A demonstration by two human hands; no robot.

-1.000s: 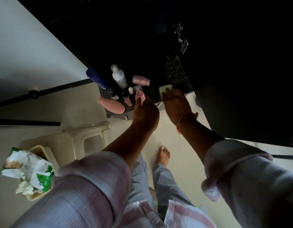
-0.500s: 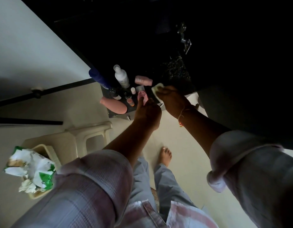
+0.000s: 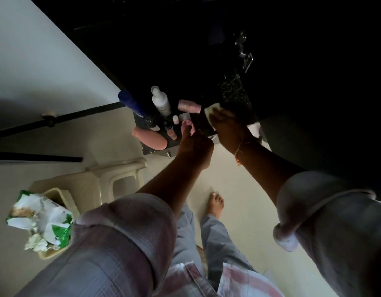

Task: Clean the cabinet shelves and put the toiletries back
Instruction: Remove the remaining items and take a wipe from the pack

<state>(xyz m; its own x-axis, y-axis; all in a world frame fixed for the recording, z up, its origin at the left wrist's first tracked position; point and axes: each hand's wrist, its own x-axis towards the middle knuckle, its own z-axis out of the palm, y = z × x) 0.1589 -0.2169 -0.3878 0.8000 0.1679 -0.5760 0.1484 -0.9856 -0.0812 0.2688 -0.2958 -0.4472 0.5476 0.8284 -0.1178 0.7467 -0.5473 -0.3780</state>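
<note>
**Dim bathroom corner, cabinet shelf mid-wipe**

Lighting is rough, so the open cabinet (image 3: 206, 50) is basically a black hole up top, with only a metal hinge (image 3: 244, 54) catching some shine. Pale wall (image 3: 46, 61) on the left and a cream tiled floor (image 3: 239, 200) underneath, with one bare foot (image 3: 216, 203) on it.

Everything's happening on the dark shelf (image 3: 151, 151). Its left part is crowded with toiletries: a blue bottle (image 3: 129, 103) at the far left, a white spray bottle (image 3: 160, 101) upright next to it and a pink tube (image 3: 188, 105) lying down behind. A fat pink bottle (image 3: 151, 138) lies on its side near the front edge, and a few tiny bottles (image 3: 171, 130) stand between them.

The left grip (image 3: 196, 146) is clenched round a small pink container (image 3: 186, 126), holding it right beside the tiny bottles. The right grip (image 3: 228, 127) is pressed down on a pale wipe (image 3: 212, 110) on the bare right part of the shelf, with a corner of the wipe sticking out past it. I honestly can't tell if those fingers are flat or curled round it, it's too dark there.

Down on the left of the floor there's a cream plastic stool (image 3: 112, 176). Just beside it is a little bin (image 3: 56, 194) with a green-and-white wipes pack (image 3: 41, 215) and crumpled used wipes (image 3: 36, 243) on top.
</note>
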